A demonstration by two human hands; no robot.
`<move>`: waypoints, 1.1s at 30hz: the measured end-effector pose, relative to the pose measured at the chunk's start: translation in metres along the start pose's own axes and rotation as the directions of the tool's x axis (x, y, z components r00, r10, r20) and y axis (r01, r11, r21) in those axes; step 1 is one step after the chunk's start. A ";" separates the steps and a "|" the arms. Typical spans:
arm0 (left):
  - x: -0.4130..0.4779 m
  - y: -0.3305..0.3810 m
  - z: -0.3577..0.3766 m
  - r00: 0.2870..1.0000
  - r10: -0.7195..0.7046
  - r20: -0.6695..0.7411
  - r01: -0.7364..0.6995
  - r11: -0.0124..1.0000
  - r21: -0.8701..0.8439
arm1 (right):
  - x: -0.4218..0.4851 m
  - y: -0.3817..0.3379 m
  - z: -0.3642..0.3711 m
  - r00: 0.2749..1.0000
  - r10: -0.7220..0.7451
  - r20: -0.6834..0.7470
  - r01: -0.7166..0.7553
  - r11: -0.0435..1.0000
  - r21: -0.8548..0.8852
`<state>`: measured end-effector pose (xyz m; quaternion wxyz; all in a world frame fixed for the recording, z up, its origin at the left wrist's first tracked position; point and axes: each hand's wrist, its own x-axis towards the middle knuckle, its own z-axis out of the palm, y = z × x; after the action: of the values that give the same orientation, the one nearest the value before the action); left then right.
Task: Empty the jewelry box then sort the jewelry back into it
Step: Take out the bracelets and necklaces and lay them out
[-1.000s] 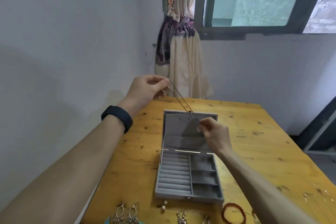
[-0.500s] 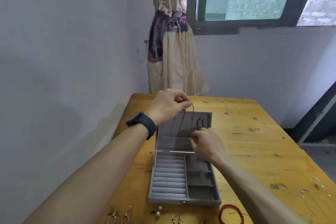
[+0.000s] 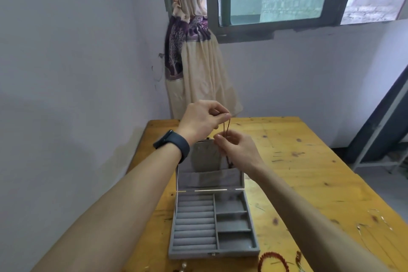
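Note:
A grey velvet jewelry box [image 3: 174, 238] lies open on the wooden table [image 3: 309, 172], its lid upright with a fabric pocket across it. Its ring rolls and square compartments hold nothing. My left hand [image 3: 203, 120], with a dark band on the wrist, pinches the top of a thin brown cord necklace [image 3: 226, 129] above the lid. Just below it, my right hand [image 3: 237, 150] pinches the same cord, whose lower end hangs down in front of the lid toward the pocket.
A red bead bracelet [image 3: 273, 260] lies in front of the box at its right corner. Pearl earrings [image 3: 184, 266] sit at the bottom edge, and a thin chain [image 3: 375, 218] lies near the table's right edge. The wall runs along the left; a curtain [image 3: 198, 68] hangs behind.
My hands have come close together above the lid. The left one swung in from the far left and the cord, earlier stretched slantwise, now hangs nearly straight down.

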<state>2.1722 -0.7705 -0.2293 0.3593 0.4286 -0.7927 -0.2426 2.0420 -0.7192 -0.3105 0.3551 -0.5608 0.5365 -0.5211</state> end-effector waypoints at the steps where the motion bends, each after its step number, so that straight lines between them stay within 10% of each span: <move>1: 0.000 -0.004 0.001 1.000 -0.005 -0.016 0.005 1.000 0.003 | 0.003 0.008 -0.001 0.999 -0.027 -0.040 0.022 0.994 -0.111; 15: -0.029 -0.055 -0.002 0.993 -0.020 -0.116 0.039 0.987 0.158 | -0.014 0.061 -0.003 0.941 -0.308 -0.141 0.138 0.728 -0.671; 26: -0.033 -0.059 -0.009 0.974 -0.108 -0.199 0.117 0.993 0.034 | -0.008 0.059 0.012 0.963 -0.077 -0.258 -0.032 0.919 -0.394; 33: -0.038 -0.062 -0.006 0.977 -0.106 -0.187 0.119 0.991 0.061 | -0.015 0.063 0.023 0.985 -0.167 0.053 0.129 0.485 -0.865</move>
<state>2.2223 -0.7701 -0.2819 0.4008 0.5059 -0.7390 -0.1933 2.0513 -0.7189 -0.3783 -0.0292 -0.6969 0.6814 -0.2217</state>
